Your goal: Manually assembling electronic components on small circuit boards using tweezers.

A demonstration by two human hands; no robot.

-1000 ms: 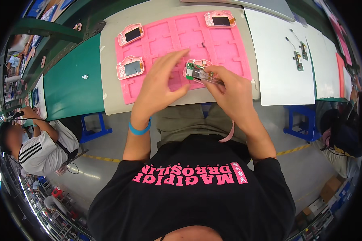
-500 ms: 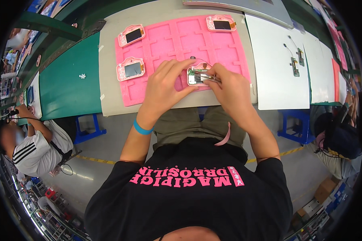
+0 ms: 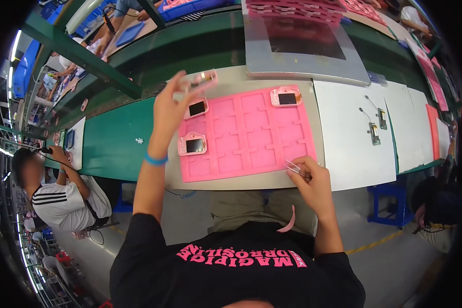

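My left hand [image 3: 175,100] is raised over the far left corner of a pink foam tray [image 3: 250,163]. Its fingers grip a pale pink device casing [image 3: 208,78], blurred by motion, with parts showing on its upturned side. Near the tray's front right corner, my right hand [image 3: 313,177] pinches metal tweezers [image 3: 293,167], their tips pointing left and away from me. Three pink devices with dark screens lie in the tray: one at the far left [image 3: 197,108], another at the near left [image 3: 194,146], the third at the far right [image 3: 287,98].
Two small circuit boards [image 3: 375,134] with wires lie on a white sheet [image 3: 346,154] to the right. Behind the tray, a grey panel [image 3: 262,51] supports stacked pink trays [image 3: 297,9]. A green mat [image 3: 113,133] extends left. One person [image 3: 69,203] sits at the left.
My left hand has lifted the casing from the tray's near side and carried it far left. My right hand, still with the tweezers, has drawn back to the front edge. The view has shifted.
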